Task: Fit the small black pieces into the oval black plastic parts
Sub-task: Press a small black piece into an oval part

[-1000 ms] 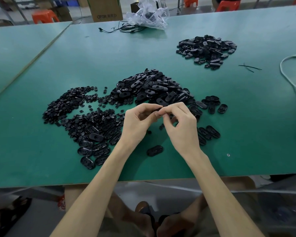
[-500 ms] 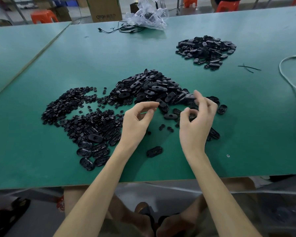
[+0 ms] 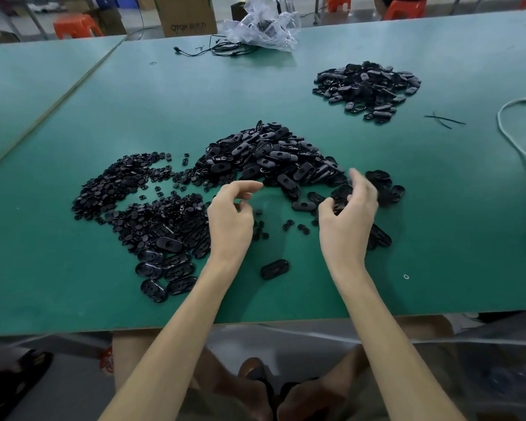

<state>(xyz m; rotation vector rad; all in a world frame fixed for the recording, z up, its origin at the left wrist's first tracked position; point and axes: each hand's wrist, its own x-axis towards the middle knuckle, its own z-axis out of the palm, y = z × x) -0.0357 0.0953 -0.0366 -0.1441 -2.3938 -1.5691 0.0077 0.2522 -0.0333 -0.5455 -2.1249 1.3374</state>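
While left grip (image 3: 230,215) curls loosely, empty | right grip (image 3: 346,214) blurred over oval parts (image 3: 383,192), hold unclear

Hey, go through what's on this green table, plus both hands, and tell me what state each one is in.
left hand grip: fingers loosely curled, nothing visible in it
right hand grip: blurred above oval parts, hold unclear
near oval-part heap: loose, piled
far oval-part pile: heaped, apart
small pieces: spread loose
lone oval part: lying flat, alone
plastic bag: crumpled
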